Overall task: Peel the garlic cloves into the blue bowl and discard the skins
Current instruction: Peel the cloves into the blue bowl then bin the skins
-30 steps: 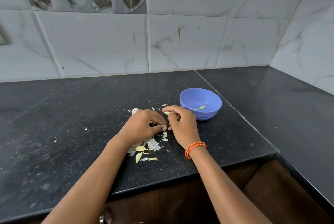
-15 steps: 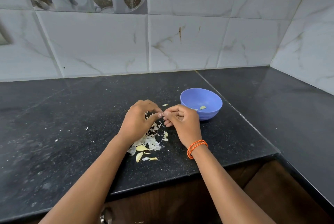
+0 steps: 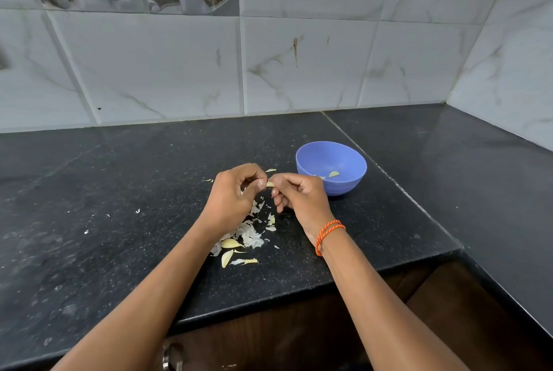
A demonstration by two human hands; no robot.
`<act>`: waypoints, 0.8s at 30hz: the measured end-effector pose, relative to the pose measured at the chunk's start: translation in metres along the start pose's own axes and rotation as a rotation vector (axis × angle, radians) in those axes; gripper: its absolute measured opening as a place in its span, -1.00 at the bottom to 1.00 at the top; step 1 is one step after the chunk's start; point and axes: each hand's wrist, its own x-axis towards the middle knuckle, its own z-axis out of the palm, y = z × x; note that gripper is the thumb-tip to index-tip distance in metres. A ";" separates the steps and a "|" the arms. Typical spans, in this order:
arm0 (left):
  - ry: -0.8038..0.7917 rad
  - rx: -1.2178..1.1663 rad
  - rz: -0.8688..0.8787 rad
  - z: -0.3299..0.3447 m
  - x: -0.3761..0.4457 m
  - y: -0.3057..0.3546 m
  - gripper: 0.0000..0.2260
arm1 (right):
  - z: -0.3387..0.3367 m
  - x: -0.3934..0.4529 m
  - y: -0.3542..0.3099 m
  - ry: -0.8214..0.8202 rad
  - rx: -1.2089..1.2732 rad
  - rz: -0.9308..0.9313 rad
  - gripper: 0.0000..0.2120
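Pinched between thumb and forefinger of both hands: one garlic clove (image 3: 270, 184), pale yellow, only a short stretch of it showing in the narrow gap between the two sets of fingertips. Left hand (image 3: 232, 195) curled into a loose fist, thumb tip pressed to the clove's left end, other fingers folded inward. Right hand (image 3: 299, 195) closed likewise on the clove's right end, lower fingers tucked under the palm, an orange thread bracelet (image 3: 328, 234) wrapped round the wrist. Both hands raised a little above the black granite countertop (image 3: 119, 191), knuckles nearly touching. Directly beneath and toward the near edge, a heap of garlic skins (image 3: 250, 233), white and papery, mixed with a few yellowish curved pieces (image 3: 226, 257) lying just beside the left forearm; whether those are cloves or skin, hard to tell. A few more small flakes scattered left of the heap across the counter, and one pale scrap (image 3: 270, 170) just beyond the fingertips. To the right of the right hand, close but apart from it, the blue bowl (image 3: 344, 188), upright, with a couple of small pale pieces (image 3: 333, 174) lying inside near its bottom. Behind everything, a grey marbled tile wall (image 3: 179, 71) meeting the counter, turning a corner at the right.
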 end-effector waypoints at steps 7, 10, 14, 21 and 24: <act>0.056 0.052 -0.026 0.006 0.001 0.002 -0.76 | -0.001 0.003 0.002 -0.003 0.093 0.057 -0.84; 0.084 0.098 -0.004 0.009 0.000 0.006 -0.77 | -0.002 0.002 0.000 0.002 0.105 0.071 -0.84; 0.179 0.134 -0.091 -0.002 0.007 -0.004 -0.79 | 0.001 -0.005 0.000 -0.040 0.058 0.035 -0.83; 0.164 0.095 -0.099 -0.006 0.005 -0.011 -0.88 | 0.007 -0.011 -0.003 -0.049 -0.115 -0.089 -0.84; 0.151 0.114 -0.118 -0.004 0.005 -0.010 -0.81 | 0.007 -0.014 -0.006 -0.029 -0.161 -0.095 -0.77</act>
